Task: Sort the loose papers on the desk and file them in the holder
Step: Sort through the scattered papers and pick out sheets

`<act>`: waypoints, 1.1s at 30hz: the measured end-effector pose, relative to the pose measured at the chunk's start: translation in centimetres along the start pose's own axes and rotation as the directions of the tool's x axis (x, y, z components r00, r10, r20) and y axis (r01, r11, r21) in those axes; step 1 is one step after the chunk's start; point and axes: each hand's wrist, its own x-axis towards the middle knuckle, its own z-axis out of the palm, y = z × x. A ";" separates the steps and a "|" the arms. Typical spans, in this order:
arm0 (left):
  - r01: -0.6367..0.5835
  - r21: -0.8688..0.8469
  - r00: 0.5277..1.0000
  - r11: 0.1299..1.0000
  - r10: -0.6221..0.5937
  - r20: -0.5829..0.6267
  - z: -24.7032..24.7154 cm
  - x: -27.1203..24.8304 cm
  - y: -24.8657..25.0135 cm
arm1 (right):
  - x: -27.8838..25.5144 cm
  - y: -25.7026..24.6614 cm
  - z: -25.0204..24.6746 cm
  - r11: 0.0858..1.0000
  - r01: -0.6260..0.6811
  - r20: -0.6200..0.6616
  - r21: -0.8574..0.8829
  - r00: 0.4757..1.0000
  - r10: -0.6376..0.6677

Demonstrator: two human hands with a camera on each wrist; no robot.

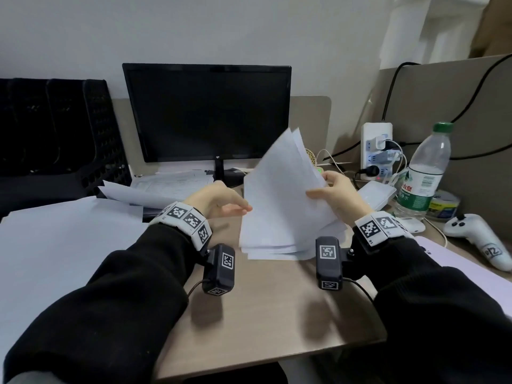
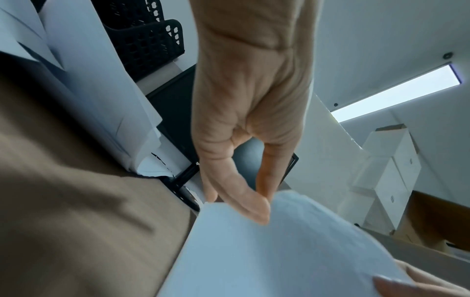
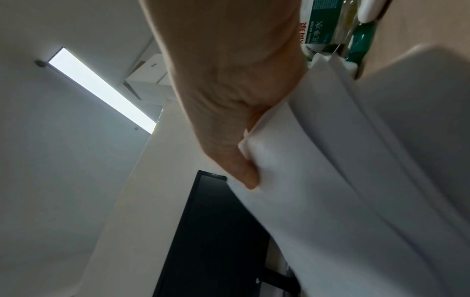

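A sheaf of white papers [image 1: 282, 200] stands tilted on the desk [image 1: 263, 314] in front of me, fanned apart at its top. My right hand [image 1: 318, 187] pinches its right edge, thumb in front and fingers behind; the right wrist view shows that grip [image 3: 250, 160] on the sheets [image 3: 330, 201]. My left hand [image 1: 243, 207] reaches to the left edge with straight fingers, and its thumb [image 2: 244, 201] lies against the paper [image 2: 279, 251]. The black mesh holder [image 1: 55, 128] stands at the far left. More loose sheets [image 1: 55, 245] lie before it.
A dark monitor [image 1: 207, 112] stands behind the papers, with printed sheets [image 1: 166, 187] at its foot. To the right are a power strip [image 1: 378, 151] with cables, a water bottle [image 1: 424, 173], a tape roll [image 1: 443, 206], a white box [image 1: 376, 195] and a white controller [image 1: 476, 239].
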 end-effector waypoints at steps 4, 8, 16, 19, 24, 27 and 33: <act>0.013 -0.003 1.000 1.000 -0.013 0.007 -1.0 -0.3 0.1 | -1.0 -2.8 0.7 0.981 0.168 0.082 0.098 0.981 -0.176; -0.040 0.032 0.999 0.999 0.041 -0.018 -1.9 0.2 -0.3 | -2.2 -6.1 1.8 0.944 0.316 0.201 0.090 0.923 -0.328; -0.401 -0.251 0.908 0.881 0.346 -0.238 -7.9 -1.7 1.7 | -3.2 -8.9 5.0 0.847 0.383 0.089 0.369 0.892 -0.443; -0.493 -0.296 0.860 0.818 0.407 -0.307 -10.8 -3.3 2.0 | -2.5 -7.7 6.4 0.842 0.315 0.021 0.438 0.933 -0.360; -0.588 -0.180 0.788 0.789 0.507 -0.351 -14.4 -5.8 2.0 | -2.2 -6.4 9.1 0.873 0.214 -0.006 0.438 0.972 -0.235; -0.640 -0.112 0.735 0.760 0.563 -0.379 -15.7 -7.4 1.7 | -2.0 -6.0 11.2 0.906 0.185 0.010 0.382 0.979 -0.204; -0.721 -0.031 0.660 0.692 0.672 -0.337 -17.1 -10.9 1.9 | -2.2 -5.9 15.2 0.915 0.099 0.058 0.392 0.990 -0.132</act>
